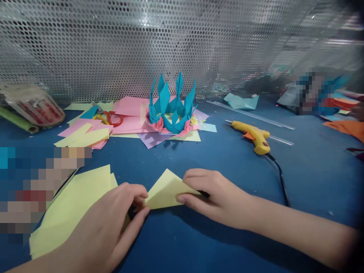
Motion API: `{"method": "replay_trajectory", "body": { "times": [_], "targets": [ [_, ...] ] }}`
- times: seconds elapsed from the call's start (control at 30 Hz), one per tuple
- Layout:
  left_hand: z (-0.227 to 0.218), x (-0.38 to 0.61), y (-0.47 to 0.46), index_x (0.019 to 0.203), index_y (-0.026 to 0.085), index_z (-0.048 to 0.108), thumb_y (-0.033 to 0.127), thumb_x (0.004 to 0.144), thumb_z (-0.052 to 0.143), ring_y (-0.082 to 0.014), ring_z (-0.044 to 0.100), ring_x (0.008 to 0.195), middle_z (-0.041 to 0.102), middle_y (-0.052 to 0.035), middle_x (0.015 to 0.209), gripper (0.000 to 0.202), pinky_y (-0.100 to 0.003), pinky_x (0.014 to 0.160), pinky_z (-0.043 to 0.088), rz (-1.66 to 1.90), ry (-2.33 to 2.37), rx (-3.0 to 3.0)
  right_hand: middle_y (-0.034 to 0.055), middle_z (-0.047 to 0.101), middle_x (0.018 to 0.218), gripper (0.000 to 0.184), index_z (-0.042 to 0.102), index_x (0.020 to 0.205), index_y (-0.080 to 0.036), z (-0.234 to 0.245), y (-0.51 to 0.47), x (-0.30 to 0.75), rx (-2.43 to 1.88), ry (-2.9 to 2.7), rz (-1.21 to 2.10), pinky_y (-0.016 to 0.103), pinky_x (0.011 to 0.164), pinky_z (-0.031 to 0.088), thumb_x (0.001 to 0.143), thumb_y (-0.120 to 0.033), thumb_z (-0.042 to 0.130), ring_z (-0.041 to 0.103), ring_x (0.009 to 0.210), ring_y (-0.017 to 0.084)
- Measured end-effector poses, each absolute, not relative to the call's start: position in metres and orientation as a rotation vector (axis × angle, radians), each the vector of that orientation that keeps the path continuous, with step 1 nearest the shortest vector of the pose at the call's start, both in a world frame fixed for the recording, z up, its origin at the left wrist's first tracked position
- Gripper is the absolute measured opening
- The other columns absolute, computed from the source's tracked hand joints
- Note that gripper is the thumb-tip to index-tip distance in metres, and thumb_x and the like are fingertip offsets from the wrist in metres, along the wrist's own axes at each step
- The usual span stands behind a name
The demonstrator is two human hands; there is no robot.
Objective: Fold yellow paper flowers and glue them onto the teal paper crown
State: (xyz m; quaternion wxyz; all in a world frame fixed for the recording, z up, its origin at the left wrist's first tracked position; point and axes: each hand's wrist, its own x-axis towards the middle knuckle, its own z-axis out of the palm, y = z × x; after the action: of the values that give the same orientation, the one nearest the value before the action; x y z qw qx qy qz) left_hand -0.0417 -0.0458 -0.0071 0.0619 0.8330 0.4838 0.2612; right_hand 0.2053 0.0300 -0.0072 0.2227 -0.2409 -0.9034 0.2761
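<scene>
A pale yellow sheet of paper (pixel 166 191), folded into a triangle, is held between my two hands just above the blue table. My left hand (pixel 113 212) pinches its left corner between thumb and fingers. At the opposite corner my right hand (pixel 210 193) grips the paper, thumb in front and fingers behind. The triangle's peak points away from me. Under and beside my left hand lie more yellow sheets (pixel 71 204). Farther back stands a teal paper crown (pixel 163 100) with pointed petals and pink folded pieces round its base.
A yellow glue gun (pixel 251 134) lies at right, its black cord running towards me, near clear glue sticks (pixel 256 115). Red-handled scissors (pixel 115 119) rest among coloured papers (pixel 127 127). A clear plastic box (pixel 36 106) stands at left. Perforated metal (pixel 127 49) closes off the back.
</scene>
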Motion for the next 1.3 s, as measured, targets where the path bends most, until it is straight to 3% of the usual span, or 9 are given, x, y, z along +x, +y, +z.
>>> {"method": "replay_trajectory", "body": {
  "times": [0.07,0.13,0.27,0.47,0.63,0.73,0.9,1.13,1.3],
  "targets": [
    [-0.008,-0.043,-0.045,0.100,0.025,0.053,0.019,0.099,0.042,-0.0137,0.068,0.065,0.067,0.0034,0.078,0.013,-0.022,0.059,0.055,0.788,1.430,2.600,-0.0025,0.049,0.062,0.032,0.048,0.064,-0.020,-0.007,0.026,0.202,-0.874,-2.444,0.724,0.022,0.053,0.036,0.095,-0.027,0.055,0.044,0.055,0.011],
    [-0.011,-0.046,-0.044,0.105,0.025,0.059,0.014,0.098,0.041,-0.0159,0.069,0.077,0.070,-0.0013,0.092,0.022,-0.024,0.067,0.057,0.715,1.386,2.747,-0.0043,0.053,0.064,0.004,0.059,0.086,-0.019,-0.006,0.023,0.200,-1.063,-2.379,0.788,0.022,0.051,0.036,0.090,-0.021,0.059,0.045,0.053,0.011],
    [-0.025,-0.047,-0.052,0.119,0.021,0.065,0.006,0.097,0.039,-0.0171,0.064,0.107,0.070,-0.0034,0.121,0.038,-0.025,0.099,0.049,0.707,1.220,3.067,-0.0033,0.060,0.072,0.045,0.052,0.134,-0.020,-0.008,0.018,0.197,-1.075,-2.373,0.776,0.022,0.057,0.044,0.090,-0.013,0.054,0.055,0.061,0.014],
    [-0.052,-0.029,-0.071,0.122,0.020,0.065,0.017,0.106,0.034,-0.0170,0.050,0.134,0.071,0.0016,0.126,0.035,-0.034,0.123,0.021,0.833,1.118,3.089,0.0047,0.057,0.075,0.027,0.070,0.106,-0.013,-0.015,0.011,0.194,-0.909,-2.501,0.494,0.027,0.060,0.049,0.096,-0.011,0.045,0.054,0.065,0.016],
    [-0.063,-0.034,-0.076,0.131,0.017,0.061,0.021,0.103,0.043,-0.0263,0.038,0.145,0.062,-0.0111,0.140,0.034,-0.043,0.121,0.027,0.740,1.178,3.105,0.0156,0.063,0.104,0.028,0.070,0.110,-0.014,-0.014,0.008,0.195,-0.895,-2.487,0.268,0.035,0.074,0.053,0.097,-0.010,0.046,0.060,0.089,0.023],
    [-0.065,-0.036,-0.075,0.132,0.018,0.061,0.022,0.101,0.046,-0.0271,0.035,0.147,0.062,-0.0097,0.140,0.034,-0.043,0.121,0.027,0.739,1.163,3.120,0.0138,0.064,0.123,0.028,0.070,0.107,-0.019,-0.011,0.007,0.196,-0.763,-2.523,0.075,0.038,0.087,0.049,0.101,-0.012,0.043,0.058,0.111,0.026],
    [-0.061,-0.030,-0.070,0.123,0.018,0.064,0.016,0.104,0.036,-0.0244,0.032,0.148,0.070,-0.0059,0.125,0.034,-0.039,0.124,0.022,0.845,1.169,3.118,0.0045,0.075,0.098,0.039,0.070,0.102,-0.014,-0.006,0.009,0.197,-0.507,-2.644,0.083,0.030,0.083,0.047,0.107,-0.013,0.032,0.066,0.090,0.014],
    [-0.057,-0.027,-0.067,0.114,0.019,0.067,0.010,0.102,0.031,-0.0204,0.043,0.141,0.072,-0.0049,0.120,0.039,-0.035,0.121,0.029,0.967,1.236,3.143,0.0030,0.078,0.090,0.050,0.077,0.088,-0.016,0.000,-0.006,0.195,-0.567,-2.688,-0.232,0.034,0.076,0.048,0.100,-0.003,0.030,0.067,0.079,0.016],
    [-0.056,-0.039,-0.075,0.127,0.015,0.062,0.008,0.100,0.032,-0.0207,0.047,0.138,0.071,-0.0072,0.121,0.041,-0.035,0.122,0.027,0.817,1.280,3.187,0.0071,0.078,0.082,0.052,0.079,0.082,-0.017,-0.007,-0.024,0.206,-0.767,-2.635,-0.507,0.036,0.075,0.048,0.092,0.002,0.032,0.065,0.077,0.021]
  ]
}}
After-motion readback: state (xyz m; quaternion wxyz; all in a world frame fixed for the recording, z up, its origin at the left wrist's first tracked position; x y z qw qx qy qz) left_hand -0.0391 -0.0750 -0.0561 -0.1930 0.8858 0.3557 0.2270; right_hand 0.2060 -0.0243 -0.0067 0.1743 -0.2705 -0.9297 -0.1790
